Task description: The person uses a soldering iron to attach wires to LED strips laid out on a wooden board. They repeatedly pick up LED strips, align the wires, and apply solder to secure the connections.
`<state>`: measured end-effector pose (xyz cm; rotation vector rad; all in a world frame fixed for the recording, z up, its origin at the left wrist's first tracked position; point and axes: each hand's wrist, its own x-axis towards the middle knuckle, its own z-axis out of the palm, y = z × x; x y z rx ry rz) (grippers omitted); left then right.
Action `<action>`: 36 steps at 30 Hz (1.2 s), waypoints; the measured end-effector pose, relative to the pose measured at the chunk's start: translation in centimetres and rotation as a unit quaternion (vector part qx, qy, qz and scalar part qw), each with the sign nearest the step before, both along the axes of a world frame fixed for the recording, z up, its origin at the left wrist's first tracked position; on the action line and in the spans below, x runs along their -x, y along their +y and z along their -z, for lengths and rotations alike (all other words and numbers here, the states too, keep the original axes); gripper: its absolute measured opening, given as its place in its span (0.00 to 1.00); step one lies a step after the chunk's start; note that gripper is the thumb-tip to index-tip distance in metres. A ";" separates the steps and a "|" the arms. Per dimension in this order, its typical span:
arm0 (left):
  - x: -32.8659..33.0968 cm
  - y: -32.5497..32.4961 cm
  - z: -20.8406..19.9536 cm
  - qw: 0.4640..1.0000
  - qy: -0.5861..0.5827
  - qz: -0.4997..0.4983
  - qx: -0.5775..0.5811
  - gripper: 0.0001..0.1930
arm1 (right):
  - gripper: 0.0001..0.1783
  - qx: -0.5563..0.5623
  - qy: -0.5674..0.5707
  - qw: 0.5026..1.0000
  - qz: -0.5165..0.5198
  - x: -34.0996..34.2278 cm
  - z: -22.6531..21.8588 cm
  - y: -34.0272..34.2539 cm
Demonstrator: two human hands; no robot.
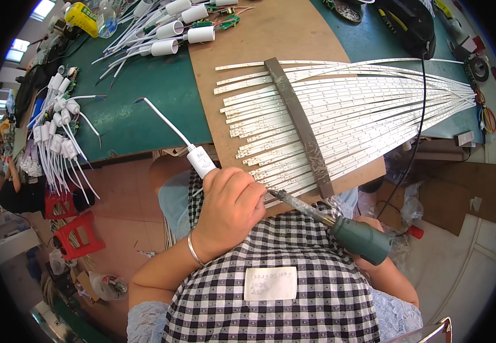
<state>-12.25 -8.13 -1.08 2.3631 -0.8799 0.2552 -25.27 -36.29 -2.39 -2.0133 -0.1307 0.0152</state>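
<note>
My left hand (229, 204) is closed around a white plastic cylinder (201, 162), whose white cable (165, 120) sticks out away from me to bared wire ends. My right hand (369, 222), partly hidden behind the green handle, grips a soldering iron (360, 237). Its metal tip points left and reaches close to my left fingers, by the near end of the LED strips (362, 108). Whether the tip touches anything cannot be made out. These strips fan out on a brown board (282, 34), with a dark bar (299, 126) lying across them.
Several white cylinders with cables (165, 47) lie at the far left of the green table (145, 97), with another pile (59, 126) at the left. A black cord (422, 114) hangs across the strips' right part. A black pouch (411, 26) lies far right. Red stools (78, 234) stand left.
</note>
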 end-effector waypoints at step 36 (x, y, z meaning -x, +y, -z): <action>-3.3 7.0 -2.0 0.985 -0.025 -0.001 -0.168 0.20 | 0.16 -0.213 0.060 0.975 0.018 -1.6 -0.1 0.3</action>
